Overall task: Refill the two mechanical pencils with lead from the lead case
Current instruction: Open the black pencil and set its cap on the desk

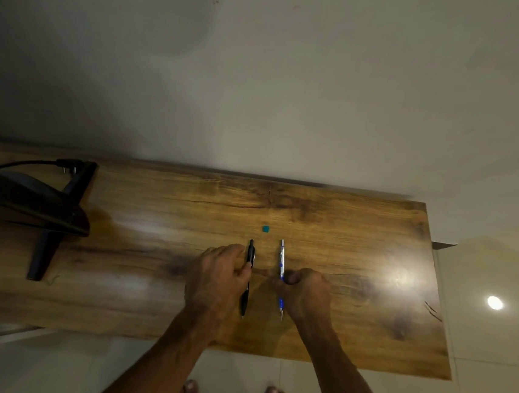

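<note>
The left hand (pixel 217 279) curls its fingers around the black pencil (pixel 247 277); the right hand (pixel 304 291) pinches the silver-and-blue pencil (pixel 281 277) — both lie parallel on the wooden table (pixel 151 249). A small teal lead case (pixel 266 228) sits just beyond them.

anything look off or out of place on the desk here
Little stands out. The black pencil and blue pencil lie roughly parallel on the desk, a hand on each. The only stray item is a small teal piece lying alone beyond them. No lead case is clearly visible.
</note>
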